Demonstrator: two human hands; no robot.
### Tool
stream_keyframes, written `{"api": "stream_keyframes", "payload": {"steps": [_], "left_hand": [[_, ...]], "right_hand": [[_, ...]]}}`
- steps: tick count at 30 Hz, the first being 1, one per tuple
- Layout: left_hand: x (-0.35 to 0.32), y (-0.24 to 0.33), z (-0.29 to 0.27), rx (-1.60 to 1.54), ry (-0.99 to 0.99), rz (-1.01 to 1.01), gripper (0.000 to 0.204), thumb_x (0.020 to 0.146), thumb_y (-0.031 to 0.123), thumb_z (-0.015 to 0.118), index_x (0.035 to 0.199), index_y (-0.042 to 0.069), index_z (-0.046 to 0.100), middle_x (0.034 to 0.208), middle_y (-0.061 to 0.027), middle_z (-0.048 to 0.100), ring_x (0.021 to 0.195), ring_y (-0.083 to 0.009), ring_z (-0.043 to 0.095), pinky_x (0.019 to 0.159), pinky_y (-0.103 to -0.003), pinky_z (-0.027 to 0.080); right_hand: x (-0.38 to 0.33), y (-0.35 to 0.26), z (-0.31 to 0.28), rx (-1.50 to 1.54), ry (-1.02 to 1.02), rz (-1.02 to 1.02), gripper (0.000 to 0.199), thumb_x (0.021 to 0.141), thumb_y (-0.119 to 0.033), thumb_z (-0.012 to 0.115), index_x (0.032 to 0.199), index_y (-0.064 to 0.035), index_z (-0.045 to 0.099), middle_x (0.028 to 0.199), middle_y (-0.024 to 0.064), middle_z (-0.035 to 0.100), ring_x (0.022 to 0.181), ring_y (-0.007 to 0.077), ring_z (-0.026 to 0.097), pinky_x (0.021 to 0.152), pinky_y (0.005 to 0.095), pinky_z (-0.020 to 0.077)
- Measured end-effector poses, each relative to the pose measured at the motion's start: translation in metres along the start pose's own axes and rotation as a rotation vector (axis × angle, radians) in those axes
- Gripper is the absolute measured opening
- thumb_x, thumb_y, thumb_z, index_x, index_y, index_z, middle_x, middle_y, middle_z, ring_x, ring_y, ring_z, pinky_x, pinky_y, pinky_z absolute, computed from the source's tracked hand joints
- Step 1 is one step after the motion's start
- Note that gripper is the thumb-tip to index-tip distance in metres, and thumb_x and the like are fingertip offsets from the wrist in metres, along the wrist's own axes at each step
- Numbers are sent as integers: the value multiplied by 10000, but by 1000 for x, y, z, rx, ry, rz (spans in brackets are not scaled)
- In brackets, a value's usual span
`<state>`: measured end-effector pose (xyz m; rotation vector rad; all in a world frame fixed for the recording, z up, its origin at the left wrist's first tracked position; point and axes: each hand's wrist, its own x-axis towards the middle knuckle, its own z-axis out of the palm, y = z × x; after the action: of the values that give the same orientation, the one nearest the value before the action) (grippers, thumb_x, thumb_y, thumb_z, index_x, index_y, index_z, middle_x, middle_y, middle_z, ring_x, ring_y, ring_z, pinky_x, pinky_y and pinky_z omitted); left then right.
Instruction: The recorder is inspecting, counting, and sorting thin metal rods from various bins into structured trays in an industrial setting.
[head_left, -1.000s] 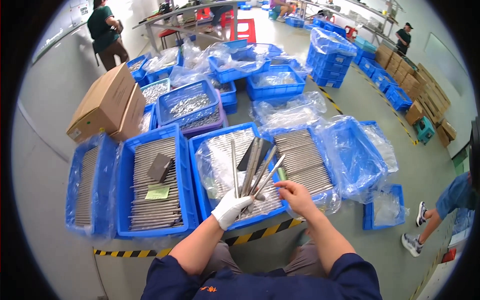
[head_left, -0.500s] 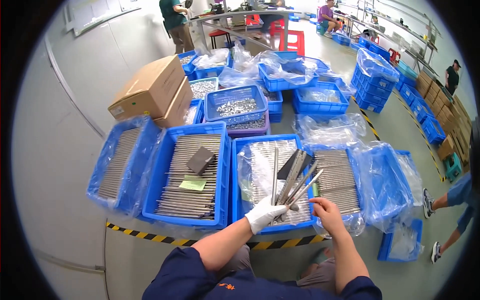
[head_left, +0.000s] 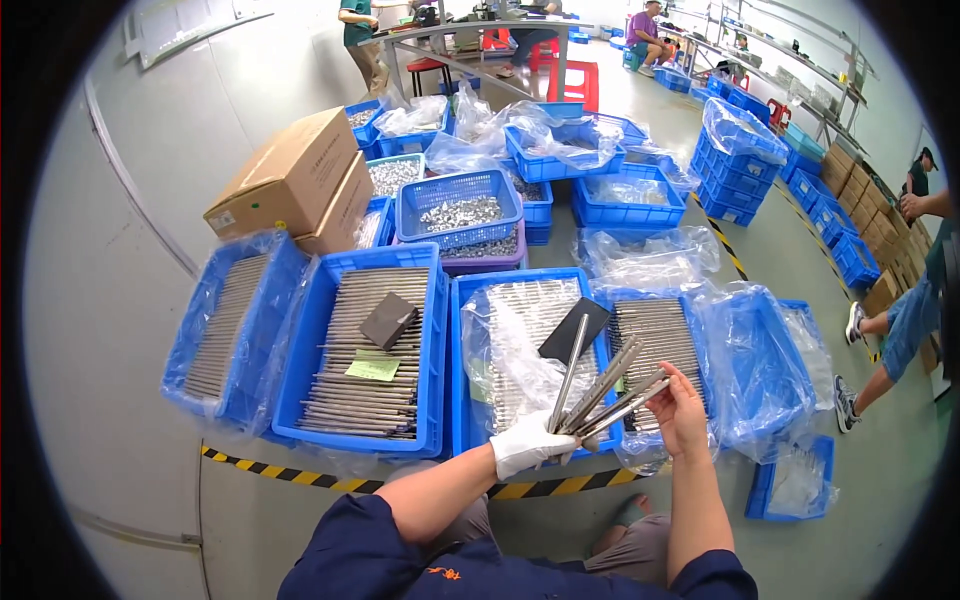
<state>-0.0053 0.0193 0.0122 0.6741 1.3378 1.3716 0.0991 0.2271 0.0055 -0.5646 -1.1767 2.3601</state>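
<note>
My left hand (head_left: 525, 442), in a white glove, is closed round the lower ends of a fanned bunch of metal rods (head_left: 603, 385). My bare right hand (head_left: 682, 418) pinches the far end of the rightmost rod. Both hands are above the front edge of a blue bin (head_left: 457, 400) holding bright rods, clear plastic film and a black block (head_left: 575, 332). To the right, another blue bin (head_left: 704, 350) holds rows of darker rods, partly hidden behind my right hand.
On the left, a blue bin (head_left: 283, 405) of rods carries a dark block (head_left: 389, 320) and a green slip (head_left: 373, 366). Cardboard boxes (head_left: 285, 170) and a blue basket of small metal parts (head_left: 460, 240) stand behind. At right, a person's legs (head_left: 900, 345) are near a film-lined bin (head_left: 765, 365).
My right hand has risen and turned, bringing its fingers to a rod's end. The bunch now leans further right. The person at the right edge has come further into view.
</note>
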Motion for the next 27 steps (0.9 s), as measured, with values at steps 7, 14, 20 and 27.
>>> {"api": "stream_keyframes", "payload": {"steps": [7,14,20,27], "left_hand": [[-7,19,4,35,51,-67,242,765,150,544,974,32,575,777,-29,589,575,-48,463,503,-191,375],[4,-1,-11,-150,101,55,299,764,102,529,1045,-1,519,902,-72,603,605,-54,452,538,-199,382],[-1,1,-13,-201,149,67,266,751,93,533,1001,4,551,896,-62,600,615,-46,453,559,-191,387],[-2,4,-13,-218,133,62,332,747,59,526,1072,7,487,909,-87,594,591,-54,449,529,-190,376]], "right_hand": [[1,3,-12,-260,154,-44,200,871,-166,457,1012,-46,532,660,0,531,577,69,495,534,200,446],[-14,-23,12,-170,98,-229,179,871,-164,455,968,-32,530,601,-8,475,550,63,451,503,190,388],[-90,-89,135,143,-606,-200,219,800,-57,475,987,47,517,607,60,480,567,172,459,537,286,378],[-114,-122,232,245,-1437,-130,114,794,-96,519,789,1,579,564,117,454,458,207,378,423,308,292]]}}
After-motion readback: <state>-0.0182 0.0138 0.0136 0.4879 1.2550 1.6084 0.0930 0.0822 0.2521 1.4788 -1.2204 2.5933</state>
